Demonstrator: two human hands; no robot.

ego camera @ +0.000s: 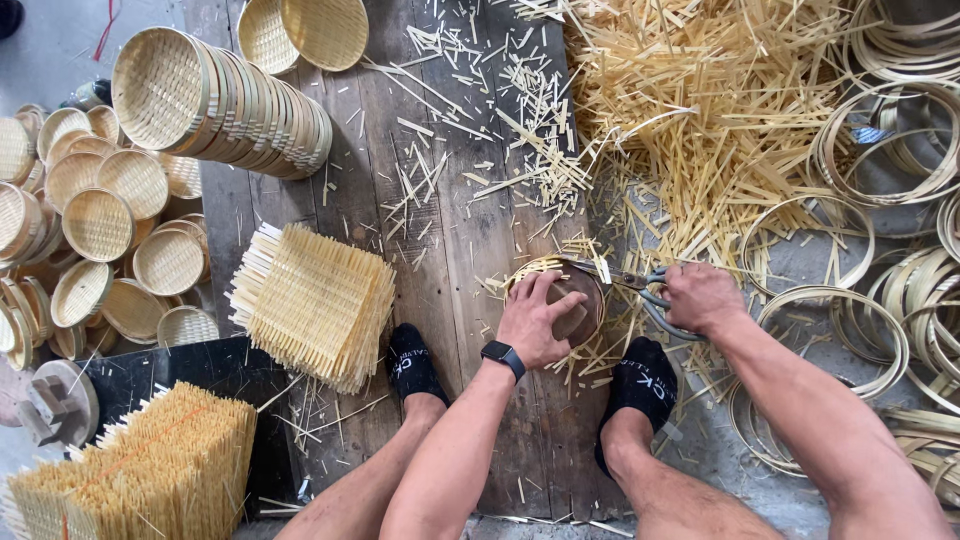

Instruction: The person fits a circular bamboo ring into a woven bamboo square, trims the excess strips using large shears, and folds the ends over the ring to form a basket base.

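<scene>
Two hands share the work at the centre of the frame. The left hand [538, 318] lies spread, fingers [545, 287] pressing down on a round wooden form [578, 312] with woven bamboo trapped under it, its yellow rim [530, 268] peeping out at the upper edge. The right hand [703, 297] is clenched round the handles of the scissors [640, 285], whose blades reach leftward to that rim.

To my eye, trimming well here means keeping the form pinned flat, cutting close against its edge, and turning the piece rather than the wrist.

Both socked feet [640, 385] rest on the plank surface [450, 230] below. Square woven mats [315, 300] lie left of centre, finished trays [225, 100] stack at upper left, offcuts [690, 110] heap at upper right, and bamboo hoops [880, 150] crowd the right edge.
</scene>
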